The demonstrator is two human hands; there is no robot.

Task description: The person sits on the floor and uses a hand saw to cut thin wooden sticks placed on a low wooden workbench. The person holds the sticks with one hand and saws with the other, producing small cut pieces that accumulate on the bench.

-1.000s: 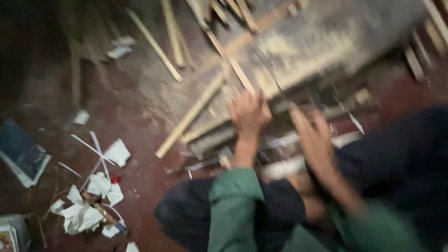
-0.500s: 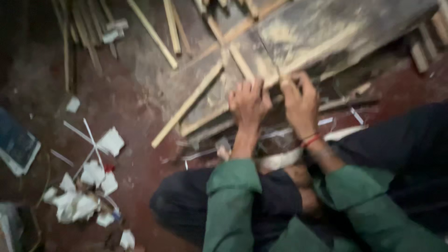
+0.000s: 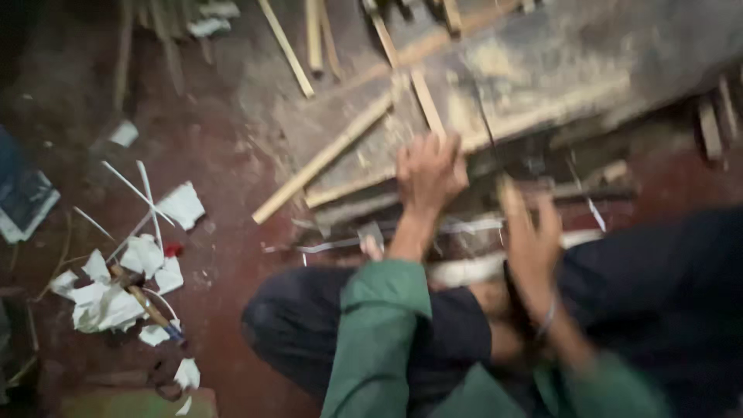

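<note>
While person crouches over dusty wooden board [image 3: 542, 70], left hand [image 3: 428, 176] presses down on its near edge, fingers curled, apparently steadying it; grip unclear through blur. Right hand [image 3: 530, 232] hovers just below board, loosely open, holding nothing discernible. Paper scraps [image 3: 116, 286] lie well left of board.

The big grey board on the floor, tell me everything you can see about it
The grey board is a broad, flat slab, seemingly weathered wood, dusty and pale-streaked, with a thin dark crack near its middle. It lies tilted across the upper frame on the reddish floor, atop a heap of strips. Pale wooden slats lie crossed over its lower left end. The left hand rests near its lower edge; blur hides exact contact. The right hand is just below it.
</note>
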